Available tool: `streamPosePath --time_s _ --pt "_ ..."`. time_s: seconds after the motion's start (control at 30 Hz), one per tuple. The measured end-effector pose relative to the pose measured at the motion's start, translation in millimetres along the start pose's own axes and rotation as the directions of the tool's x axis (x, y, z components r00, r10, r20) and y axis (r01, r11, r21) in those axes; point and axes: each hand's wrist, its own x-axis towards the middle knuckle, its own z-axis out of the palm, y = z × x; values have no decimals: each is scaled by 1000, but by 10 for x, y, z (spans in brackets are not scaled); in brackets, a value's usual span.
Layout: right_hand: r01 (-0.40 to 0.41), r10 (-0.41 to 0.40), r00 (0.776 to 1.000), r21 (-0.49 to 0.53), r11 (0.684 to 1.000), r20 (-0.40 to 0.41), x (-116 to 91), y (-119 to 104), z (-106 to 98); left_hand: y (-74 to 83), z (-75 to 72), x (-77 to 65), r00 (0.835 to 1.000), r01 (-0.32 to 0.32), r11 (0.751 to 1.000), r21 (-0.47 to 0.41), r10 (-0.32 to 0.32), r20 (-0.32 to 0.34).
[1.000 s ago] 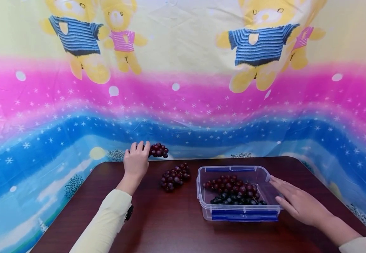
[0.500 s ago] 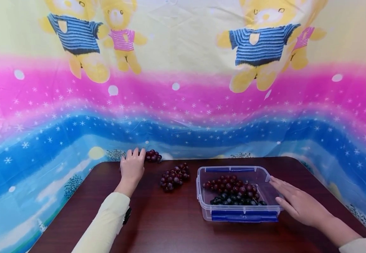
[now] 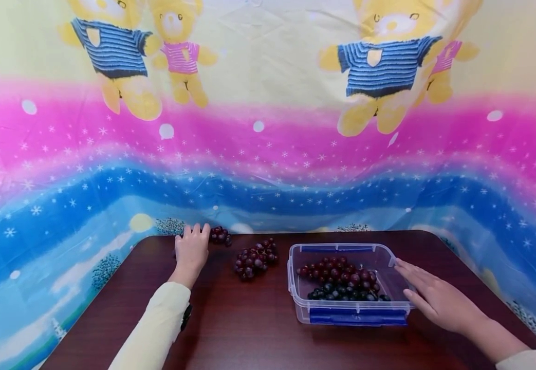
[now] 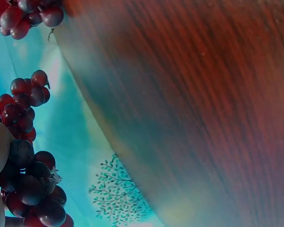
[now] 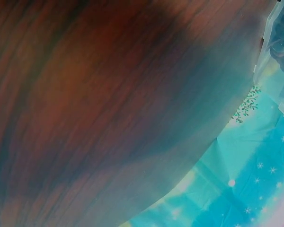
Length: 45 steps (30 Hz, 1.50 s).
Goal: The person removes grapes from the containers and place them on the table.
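At the table's far left, my left hand (image 3: 191,253) grips a bunch of dark red grapes (image 3: 220,236) from above. In the left wrist view the held grapes (image 4: 33,189) stick out on both sides of the fingers. Whether the bunch touches the table cannot be told. My right hand (image 3: 443,300) has its fingers straight, touching the right rim of a clear plastic container (image 3: 357,314) with blue clips. Inside the container lie a bunch of red grapes (image 3: 342,270) and, nearer me, a bunch of black grapes (image 3: 346,293).
Another red grape bunch (image 3: 255,259) lies on the dark brown table (image 3: 244,329) between my left hand and the container. Behind the table's far edge hangs a printed cloth (image 3: 268,154) with bears and snowflakes.
My left hand has moved slightly left and down toward the table, with the grape bunch in it. The right hand and the container have stayed in place.
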Motion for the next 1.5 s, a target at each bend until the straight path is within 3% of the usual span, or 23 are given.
streamPosePath --time_s 0.43,0.73,1.27,1.5 --pt "-4 4 1000 -4 1000 5 -9 5 12 61 204 23 993 46 999 4 -46 112" --pt "20 -20 1000 -8 1000 -14 4 -1 30 78 285 13 982 35 999 36 -41 184" --pt "24 -25 1000 -13 1000 -14 5 2 9 30 390 -74 959 39 998 39 -48 279" --pt "26 -26 1000 -10 1000 -17 -1 5 11 18 361 -88 948 42 998 46 -54 315"
